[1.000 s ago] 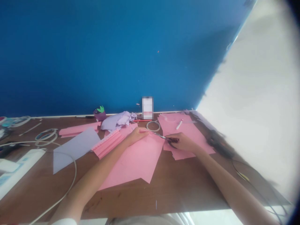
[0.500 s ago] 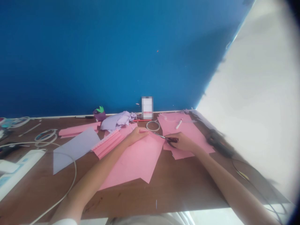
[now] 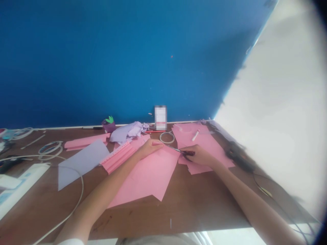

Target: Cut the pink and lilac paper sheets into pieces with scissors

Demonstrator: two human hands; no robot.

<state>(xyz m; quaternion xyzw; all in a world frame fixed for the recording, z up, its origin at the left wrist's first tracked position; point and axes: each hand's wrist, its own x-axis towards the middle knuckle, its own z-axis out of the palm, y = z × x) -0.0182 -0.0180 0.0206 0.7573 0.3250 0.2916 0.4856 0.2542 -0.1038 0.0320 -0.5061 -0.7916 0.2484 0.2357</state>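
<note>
your right hand (image 3: 198,155) holds a pair of dark-handled scissors (image 3: 180,150), its fingers curled together around the handles, with the blades pointing left towards your other hand. your left hand (image 3: 150,148) rests on the upper part of a large pink paper sheet (image 3: 149,177), its fingers together and lying flat, not pinching. that sheet lies on a brown wooden table (image 3: 163,217), and a second pink sheet (image 3: 204,143) lies under your right hand. the paper looks light, thin and soft, so it would likely bend and slide easily; pressing it flat close to the blades would steady it best. the scissors are best held by their handles. just left of your left hand lies folded pink paper (image 3: 117,157). further up are crumpled lilac paper (image 3: 127,132), a ring of clear tape (image 3: 167,137) and a white marker (image 3: 195,135).
</note>
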